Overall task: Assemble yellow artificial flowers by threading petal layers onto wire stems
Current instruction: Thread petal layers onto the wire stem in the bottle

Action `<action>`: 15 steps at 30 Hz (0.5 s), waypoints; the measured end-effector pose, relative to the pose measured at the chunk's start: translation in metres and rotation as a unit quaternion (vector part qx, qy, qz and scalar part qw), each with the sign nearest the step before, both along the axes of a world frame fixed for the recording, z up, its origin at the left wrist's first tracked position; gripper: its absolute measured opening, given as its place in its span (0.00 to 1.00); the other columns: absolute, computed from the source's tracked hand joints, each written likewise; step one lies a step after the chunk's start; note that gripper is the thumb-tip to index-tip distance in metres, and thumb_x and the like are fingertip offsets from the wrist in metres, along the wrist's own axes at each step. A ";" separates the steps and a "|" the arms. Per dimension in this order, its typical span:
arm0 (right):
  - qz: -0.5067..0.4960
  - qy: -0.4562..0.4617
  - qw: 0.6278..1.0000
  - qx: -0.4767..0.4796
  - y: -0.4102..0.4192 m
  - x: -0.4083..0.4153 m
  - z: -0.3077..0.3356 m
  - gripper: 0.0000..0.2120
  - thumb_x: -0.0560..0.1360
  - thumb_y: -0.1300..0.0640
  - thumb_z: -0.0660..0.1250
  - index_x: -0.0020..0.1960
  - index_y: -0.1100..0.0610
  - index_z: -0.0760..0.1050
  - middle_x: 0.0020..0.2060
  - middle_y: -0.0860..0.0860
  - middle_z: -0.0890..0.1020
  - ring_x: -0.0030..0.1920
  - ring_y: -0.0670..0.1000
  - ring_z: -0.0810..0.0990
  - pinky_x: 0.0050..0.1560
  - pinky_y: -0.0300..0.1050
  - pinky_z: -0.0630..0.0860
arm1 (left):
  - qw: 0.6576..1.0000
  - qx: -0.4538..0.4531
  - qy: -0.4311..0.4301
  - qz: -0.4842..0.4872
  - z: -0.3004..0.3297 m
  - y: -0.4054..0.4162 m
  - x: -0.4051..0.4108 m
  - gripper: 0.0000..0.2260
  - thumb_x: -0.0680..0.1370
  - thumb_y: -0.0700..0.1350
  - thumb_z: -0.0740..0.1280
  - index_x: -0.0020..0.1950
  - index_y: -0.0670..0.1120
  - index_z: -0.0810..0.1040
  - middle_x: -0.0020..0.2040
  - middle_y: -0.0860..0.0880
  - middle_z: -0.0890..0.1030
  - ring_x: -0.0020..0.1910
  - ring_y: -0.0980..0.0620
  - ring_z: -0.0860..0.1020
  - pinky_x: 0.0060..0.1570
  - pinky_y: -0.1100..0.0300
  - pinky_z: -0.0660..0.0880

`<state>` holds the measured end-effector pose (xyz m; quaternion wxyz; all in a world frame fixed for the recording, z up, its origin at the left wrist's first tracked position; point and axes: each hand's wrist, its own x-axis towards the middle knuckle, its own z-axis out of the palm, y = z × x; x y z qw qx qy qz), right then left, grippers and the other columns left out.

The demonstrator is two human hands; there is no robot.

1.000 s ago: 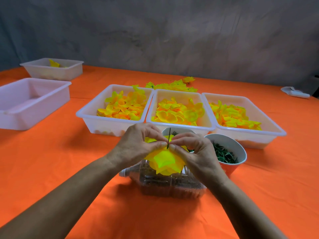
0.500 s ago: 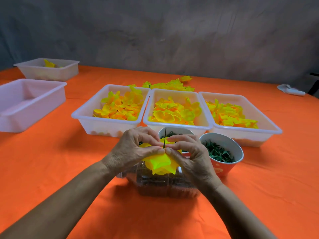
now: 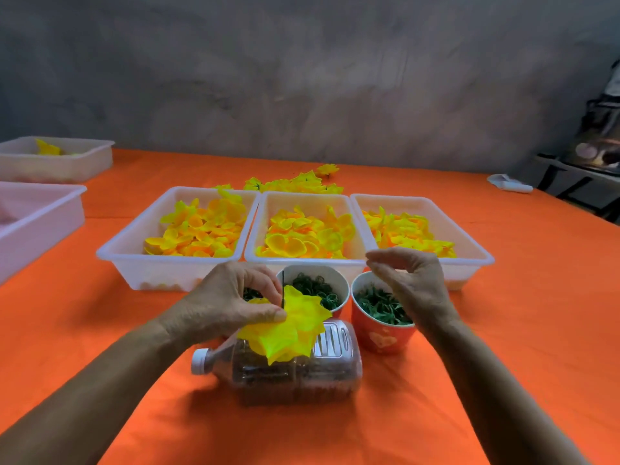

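**Loose petals on a thin wire, gripped by one hand only**

Half-built yellow flower (image 3: 295, 327) up off the desk (image 3: 503, 330), hanging over a clear bottle (image 3: 302, 370) that lies on its side, just in front of two cups. Pinched near its centre by the left hand (image 3: 231, 303), thumb and curled fingers (image 3: 268, 313) closed on the petals right beside the thin dark wire stem (image 3: 283, 286) poking up through them. Right hand (image 3: 406, 283) free and raised above the red cup of green pieces (image 3: 382, 317), fingers (image 3: 379, 266) loosely bent, thumb and forefinger near each other with nothing visible between them.

Main risk: petal layers sliding along or off the wire. Nothing visible locks them in place, so probably only the left pinch keeps the stack together. Any easing of that pinch during a reach for the next part could let the layers spread, tilt or drop onto the bottle.

Second risk: bending the wire. Looks slender, with only a short tip showing; a sideways push with the next piece could kink it or miss the hole.

Third risk: picking wrongly. Small tangled pieces in the red cup and small dark rings in the white cup (image 3: 322, 283) beside it, so easy to lift several at once or scatter some. Petals in the middle tray (image 3: 303, 263) heaped and overlapping too, so two could come up as one.

Lastly, the bottle: round-sided and possibly free to roll under a dropped flower or a resting wrist.
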<state>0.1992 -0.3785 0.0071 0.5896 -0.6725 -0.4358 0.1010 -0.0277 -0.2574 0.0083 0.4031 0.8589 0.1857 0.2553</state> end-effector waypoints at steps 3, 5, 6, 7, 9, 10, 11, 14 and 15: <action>-0.053 -0.092 0.971 -0.212 -0.006 0.036 -0.007 0.07 0.67 0.65 0.74 0.44 0.58 0.84 0.42 0.56 0.86 0.41 0.50 0.82 0.50 0.47 0.79 | 1.000 -0.005 0.027 -0.001 0.004 0.001 0.001 0.06 0.66 0.37 0.77 0.35 0.46 0.84 0.42 0.50 0.82 0.48 0.53 0.80 0.56 0.53 0.74; -0.014 -0.138 0.938 -0.316 -0.006 0.042 -0.016 0.12 0.65 0.66 0.74 0.47 0.57 0.85 0.43 0.52 0.85 0.40 0.47 0.80 0.46 0.43 0.77 | 0.999 -0.010 0.036 0.002 0.005 0.001 0.001 0.06 0.67 0.38 0.77 0.36 0.47 0.84 0.42 0.51 0.83 0.48 0.54 0.80 0.57 0.51 0.75; 0.005 -0.162 0.924 -0.346 -0.005 0.041 -0.019 0.14 0.64 0.66 0.74 0.48 0.56 0.84 0.42 0.49 0.84 0.39 0.46 0.80 0.44 0.41 0.76 | 0.999 -0.014 0.037 0.002 0.006 0.001 0.001 0.06 0.67 0.38 0.77 0.36 0.47 0.84 0.42 0.51 0.83 0.48 0.53 0.80 0.57 0.51 0.75; 0.019 -0.191 0.911 -0.366 -0.002 0.040 -0.020 0.14 0.64 0.65 0.73 0.48 0.53 0.85 0.39 0.47 0.83 0.39 0.46 0.79 0.42 0.40 0.76 | 0.999 -0.016 0.038 0.002 0.006 0.000 0.001 0.06 0.67 0.38 0.77 0.36 0.47 0.84 0.42 0.51 0.83 0.48 0.53 0.80 0.57 0.50 0.75; 0.048 -0.264 0.880 -0.391 0.003 0.036 -0.021 0.09 0.64 0.62 0.72 0.39 0.48 0.84 0.34 0.45 0.81 0.38 0.49 0.79 0.38 0.42 0.75 | 0.999 -0.018 0.043 0.000 0.006 -0.001 0.000 0.05 0.67 0.38 0.77 0.37 0.47 0.84 0.42 0.50 0.83 0.48 0.53 0.80 0.57 0.50 0.75; 0.055 -0.292 0.867 -0.399 0.006 0.035 -0.021 0.07 0.64 0.61 0.71 0.35 0.49 0.82 0.32 0.47 0.80 0.37 0.51 0.78 0.36 0.43 0.73 | 0.999 -0.019 0.045 0.000 0.006 -0.001 -0.001 0.05 0.68 0.38 0.77 0.37 0.47 0.84 0.42 0.50 0.83 0.49 0.53 0.80 0.57 0.50 0.75; 0.054 -0.304 0.861 -0.405 0.008 0.035 -0.021 0.05 0.64 0.61 0.71 0.35 0.51 0.82 0.32 0.49 0.80 0.38 0.52 0.78 0.36 0.43 0.73 | 0.999 -0.019 0.047 0.000 0.006 -0.002 -0.001 0.05 0.68 0.38 0.77 0.38 0.47 0.84 0.42 0.50 0.83 0.49 0.53 0.80 0.57 0.50 0.75; 0.039 -0.293 0.863 -0.410 0.012 0.038 -0.022 0.07 0.64 0.62 0.73 0.40 0.53 0.84 0.39 0.51 0.85 0.42 0.53 0.81 0.42 0.44 0.76 | 0.998 -0.020 0.051 0.003 0.007 -0.002 -0.001 0.04 0.68 0.39 0.77 0.38 0.46 0.84 0.42 0.50 0.83 0.47 0.53 0.80 0.56 0.50 0.75; 0.035 -0.289 0.866 -0.406 0.012 0.039 -0.023 0.07 0.64 0.63 0.73 0.40 0.53 0.84 0.40 0.51 0.85 0.43 0.52 0.81 0.43 0.43 0.76 | 0.998 -0.022 0.051 0.005 0.007 -0.002 -0.001 0.04 0.68 0.39 0.77 0.38 0.46 0.84 0.42 0.50 0.83 0.47 0.53 0.80 0.56 0.51 0.75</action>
